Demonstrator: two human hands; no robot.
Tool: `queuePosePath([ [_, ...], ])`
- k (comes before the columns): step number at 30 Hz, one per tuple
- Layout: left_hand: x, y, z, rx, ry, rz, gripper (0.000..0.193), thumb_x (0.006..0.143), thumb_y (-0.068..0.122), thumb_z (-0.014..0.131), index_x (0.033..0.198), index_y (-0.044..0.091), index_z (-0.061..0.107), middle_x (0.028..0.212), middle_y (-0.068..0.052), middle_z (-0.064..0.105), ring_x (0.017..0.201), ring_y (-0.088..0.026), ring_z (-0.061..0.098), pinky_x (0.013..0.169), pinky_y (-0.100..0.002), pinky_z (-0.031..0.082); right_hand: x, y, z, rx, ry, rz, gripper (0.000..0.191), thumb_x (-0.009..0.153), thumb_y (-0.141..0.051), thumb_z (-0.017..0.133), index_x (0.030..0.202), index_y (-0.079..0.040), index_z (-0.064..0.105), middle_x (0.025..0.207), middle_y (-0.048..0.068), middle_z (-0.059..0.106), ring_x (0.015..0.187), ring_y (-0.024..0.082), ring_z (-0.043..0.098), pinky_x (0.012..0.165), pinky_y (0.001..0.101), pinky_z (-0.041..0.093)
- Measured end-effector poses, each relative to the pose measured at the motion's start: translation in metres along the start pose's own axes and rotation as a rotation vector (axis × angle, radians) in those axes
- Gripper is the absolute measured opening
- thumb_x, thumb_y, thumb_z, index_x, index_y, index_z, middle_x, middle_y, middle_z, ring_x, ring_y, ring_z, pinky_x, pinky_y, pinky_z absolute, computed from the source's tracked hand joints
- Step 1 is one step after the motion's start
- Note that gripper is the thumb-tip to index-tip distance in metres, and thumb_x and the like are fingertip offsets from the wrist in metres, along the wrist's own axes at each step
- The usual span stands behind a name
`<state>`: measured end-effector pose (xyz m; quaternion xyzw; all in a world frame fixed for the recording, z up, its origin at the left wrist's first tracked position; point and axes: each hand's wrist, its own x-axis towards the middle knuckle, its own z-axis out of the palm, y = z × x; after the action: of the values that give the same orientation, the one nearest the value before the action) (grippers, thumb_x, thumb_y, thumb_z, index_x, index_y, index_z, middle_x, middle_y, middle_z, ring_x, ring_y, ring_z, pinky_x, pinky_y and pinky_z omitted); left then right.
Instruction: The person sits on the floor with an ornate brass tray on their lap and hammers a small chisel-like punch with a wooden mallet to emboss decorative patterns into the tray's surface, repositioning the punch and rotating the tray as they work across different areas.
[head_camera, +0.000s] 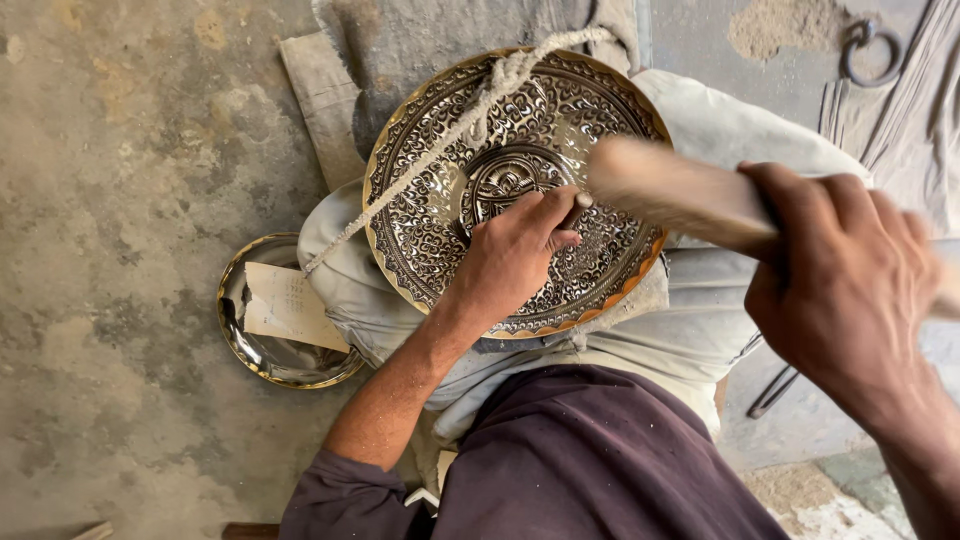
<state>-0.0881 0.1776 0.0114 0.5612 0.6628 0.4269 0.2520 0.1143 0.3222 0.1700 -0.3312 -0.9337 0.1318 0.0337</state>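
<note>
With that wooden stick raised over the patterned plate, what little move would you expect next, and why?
Probably a short tap down: the right hand holds the wooden mallet raised and blurred above the slim punch that the left hand pinches against the engraved brass plate, which is roped down on a padded cushion.

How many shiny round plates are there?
2: the big engraved plate on the cushion under the left hand, and a small plain plate on the floor, partly hidden.

Left hand (510, 255) pinched low; right hand (845, 285) raised, grip closed.
</note>
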Motion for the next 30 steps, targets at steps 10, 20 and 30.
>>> queuePosePath([
  [10,-0.001,-0.002,-0.005,0.022,-0.019,-0.001,0.039,0.100,0.005,0.066,0.134,0.015,0.051,0.098,-0.007,0.068,0.082,-0.019,0.076,0.063,-0.026,0.066,-0.002,-0.007,0.007,-0.337,-0.079,0.026,0.054,0.080,-0.002,0.068,0.134,-0.009,0.064,0.100,0.017,0.067,0.082,0.033,0.065,0.074,0.0475,0.049],
  [20,-0.006,-0.007,-0.004,0.035,-0.023,0.036,0.035,0.099,0.005,0.065,0.131,0.013,0.051,0.099,-0.007,0.065,0.080,-0.018,0.074,0.059,-0.022,0.065,-0.003,-0.003,0.015,-0.155,0.023,0.012,0.059,0.083,0.003,0.064,0.141,-0.006,0.061,0.102,0.021,0.065,0.085,0.035,0.064,0.076,0.0487,0.051],
  [30,-0.004,-0.007,-0.008,0.031,-0.057,0.043,0.038,0.101,0.007,0.066,0.135,0.013,0.051,0.096,-0.008,0.064,0.075,-0.019,0.074,0.057,-0.026,0.066,-0.001,-0.013,0.014,-0.026,0.067,0.045,0.061,0.077,0.004,0.062,0.138,-0.003,0.059,0.102,0.022,0.065,0.088,0.037,0.065,0.077,0.0479,0.052],
])
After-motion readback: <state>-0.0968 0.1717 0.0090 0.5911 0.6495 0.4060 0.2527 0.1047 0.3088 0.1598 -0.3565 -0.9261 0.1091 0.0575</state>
